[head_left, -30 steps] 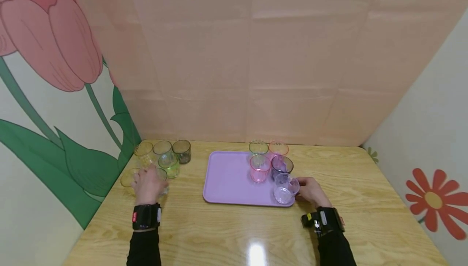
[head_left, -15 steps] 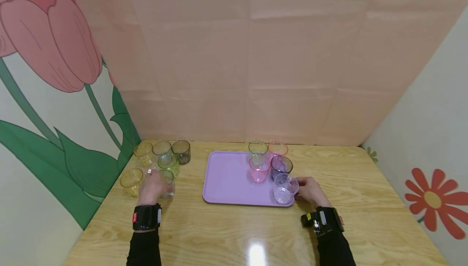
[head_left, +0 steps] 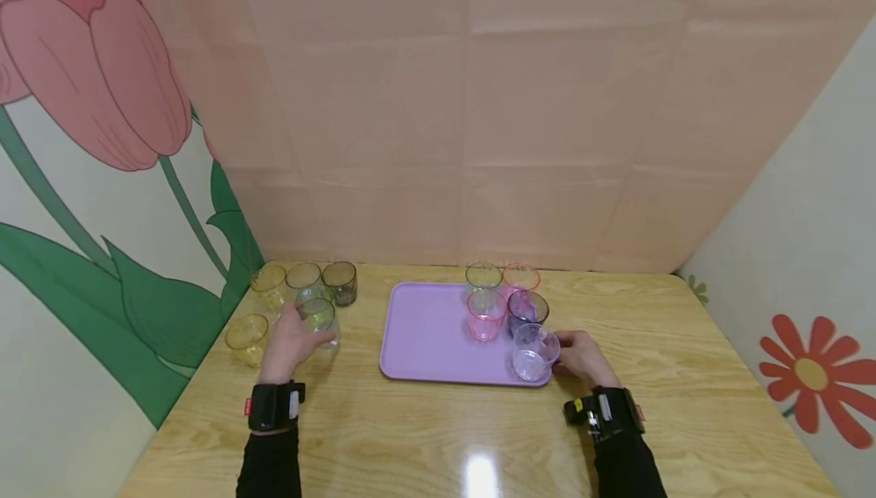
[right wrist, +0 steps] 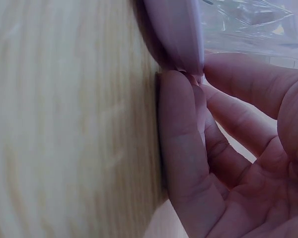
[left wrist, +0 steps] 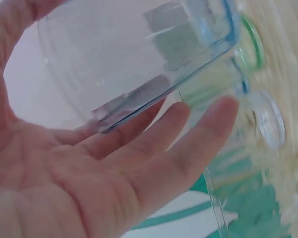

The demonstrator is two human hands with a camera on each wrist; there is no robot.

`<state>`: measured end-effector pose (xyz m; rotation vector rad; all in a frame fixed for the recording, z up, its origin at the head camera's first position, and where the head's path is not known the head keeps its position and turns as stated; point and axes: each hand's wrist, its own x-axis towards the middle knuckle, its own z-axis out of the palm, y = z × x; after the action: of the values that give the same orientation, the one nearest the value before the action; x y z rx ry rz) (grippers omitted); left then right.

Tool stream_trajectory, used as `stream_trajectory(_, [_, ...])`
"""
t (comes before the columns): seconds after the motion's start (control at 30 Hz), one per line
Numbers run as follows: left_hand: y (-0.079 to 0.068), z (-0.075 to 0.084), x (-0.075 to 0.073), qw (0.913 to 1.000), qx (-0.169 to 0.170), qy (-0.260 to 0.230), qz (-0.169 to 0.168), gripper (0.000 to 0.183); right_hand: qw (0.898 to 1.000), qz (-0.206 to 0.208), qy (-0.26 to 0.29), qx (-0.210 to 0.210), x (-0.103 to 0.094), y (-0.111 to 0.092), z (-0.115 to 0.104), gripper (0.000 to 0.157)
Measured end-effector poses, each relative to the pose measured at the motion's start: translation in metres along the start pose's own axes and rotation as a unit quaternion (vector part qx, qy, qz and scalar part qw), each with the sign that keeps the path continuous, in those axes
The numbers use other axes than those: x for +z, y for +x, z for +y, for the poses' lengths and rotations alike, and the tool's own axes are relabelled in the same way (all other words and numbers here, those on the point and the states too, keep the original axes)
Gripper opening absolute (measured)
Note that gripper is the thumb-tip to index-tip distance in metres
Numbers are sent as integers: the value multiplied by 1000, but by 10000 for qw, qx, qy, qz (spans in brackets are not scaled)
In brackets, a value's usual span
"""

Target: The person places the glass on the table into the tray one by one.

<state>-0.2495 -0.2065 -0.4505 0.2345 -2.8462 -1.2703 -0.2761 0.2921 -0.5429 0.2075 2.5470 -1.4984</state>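
Note:
In the head view, my left hand holds a clear drinking glass at the left of the table, in front of several other glasses. The left wrist view shows this glass with its thick bluish base between my thumb and fingers. My right hand is at the right front corner of the lilac tray. In the right wrist view, thumb and fingers pinch the tray's edge. Right beside them on the tray stands a clear glass.
A yellow glass stands left of my left hand. Behind are another yellow glass, a clear one and a dark grey one. Pink glasses, a purple glass and a green-rimmed glass occupy the tray's right side.
My left hand has come away from beside the front yellow glass, gripping the clear glass, which has shifted right and farther back in view. My right hand and the tray have stayed put.

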Motion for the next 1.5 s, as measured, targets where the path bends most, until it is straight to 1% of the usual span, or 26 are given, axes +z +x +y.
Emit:
stream_trajectory(0.1, [0, 4, 2, 9993, 204, -247, 216, 90, 10000, -22, -14, -35, 0, 0, 1, 32])
stream_trajectory(0.23, [1, 10, 8, 9952, 500, -650, 537, 86, 10000, -18, -41, 8, 0, 0, 0, 33])
stream_trajectory(0.43, [5, 17, 18, 9866, 553, -1303, 808, 86, 9999, -15, -101, 74, -2, 0, -2, 34])
stream_trajectory(0.6, [6, 18, 22, 9810, 624, -1520, 1032, 88, 9999, -26, -60, 96, -2, 0, -2, 33])
stream_trajectory(0.7, [6, 16, 26, 9759, 717, -1733, 1116, 91, 10000, -22, -43, 76, -1, 0, -2, 32])
stream_trajectory(0.77, [7, 16, 30, 9717, 819, -1894, 1147, 92, 10000, -22, -23, 43, -1, -1, -1, 32])
stream_trajectory(0.83, [8, 16, 34, 9694, 917, -1974, 1135, 92, 10000, -20, -5, -2, -1, -1, -1, 32])
stream_trajectory(0.93, [9, 17, 40, 9702, 939, -1953, 1085, 91, 10000, -16, 3, -58, -1, -1, 0, 31])
stream_trajectory(1.03, [10, 19, 46, 9717, 874, -1964, 982, 89, 10000, -14, -6, -84, -1, -1, 0, 31])
stream_trajectory(1.17, [12, 22, 54, 9713, 847, -1982, 1009, 88, 10000, -8, 0, -68, -1, -1, 0, 32])
stream_trajectory(1.27, [13, 24, 59, 9680, 906, -2069, 1093, 86, 10000, -4, 29, -40, -1, -1, 0, 32])
stream_trajectory(1.33, [13, 27, 62, 9647, 923, -2218, 1076, 85, 10000, 0, 51, -42, 0, -1, 0, 32])
stream_trajectory(1.43, [12, 31, 67, 9573, 999, -2541, 955, 83, 10000, -8, 67, -70, 0, -1, 1, 32])
stream_trajectory(1.5, [12, 33, 72, 9527, 1068, -2728, 804, 82, 9999, -1, 80, -78, 0, -1, 1, 31])
